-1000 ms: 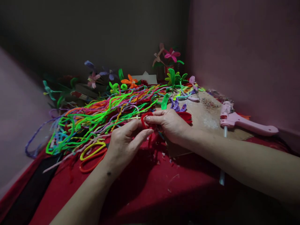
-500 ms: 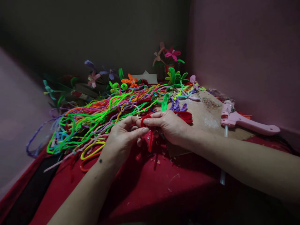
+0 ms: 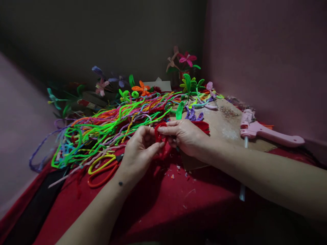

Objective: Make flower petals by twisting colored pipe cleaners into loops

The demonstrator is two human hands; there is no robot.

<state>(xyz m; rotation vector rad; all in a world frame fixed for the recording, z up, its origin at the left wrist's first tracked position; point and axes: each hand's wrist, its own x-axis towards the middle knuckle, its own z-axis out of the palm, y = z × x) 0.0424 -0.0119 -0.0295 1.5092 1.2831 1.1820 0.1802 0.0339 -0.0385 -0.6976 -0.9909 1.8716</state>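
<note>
Between my two hands, over the front of the table, is a red pipe cleaner (image 3: 158,132) bent into a loop. My left hand (image 3: 143,146) is closed on its left side, thumb towards the loop. Thumb and fingers of my right hand (image 3: 185,136) pinch the loop from the right. Part of the pipe cleaner is hidden by the fingers. Behind my right hand lie red looped petals (image 3: 201,127) and purple looped petals (image 3: 193,114). A green looped leaf (image 3: 180,110) stands just beyond the hands.
A heap of coloured pipe cleaners (image 3: 109,119) spreads across the left. Scissors (image 3: 102,172) with yellow and orange handles lie beside my left wrist. A pink glue gun (image 3: 270,132) rests on the cardboard (image 3: 222,126) at right. Pipe-cleaner flowers (image 3: 187,58) stand at the back.
My left hand has shifted slightly right and turned, uncovering more of the scissors. The red loop shows wider, and its straight end no longer hangs down plainly.
</note>
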